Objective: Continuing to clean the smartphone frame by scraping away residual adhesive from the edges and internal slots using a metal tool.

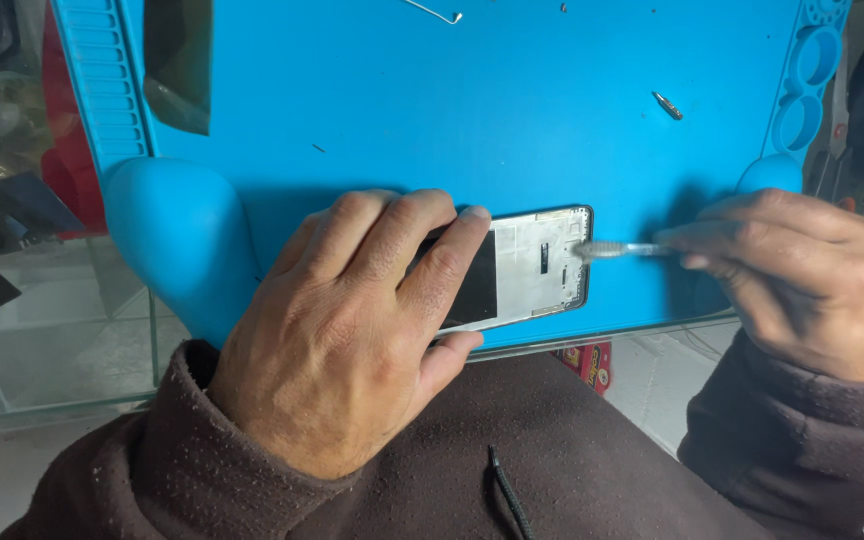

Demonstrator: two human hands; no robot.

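Left hand [352, 320] lies flat, fingers spread, pressing an opened phone frame [532, 265] onto the smooth blue silicone mat [552, 120] at lower centre, near the mat's front edge. Right hand [802, 280] pinches a thin metal tool [620, 249], tip touching the frame's right end. Upper mat offers open room; a small metal bit [667, 105] lies upper right.

Work surface: we see a blue mat [552, 110] on a glass table [72, 330].
Left of mat: red object [70, 150].
Below table: pale floor [652, 375].
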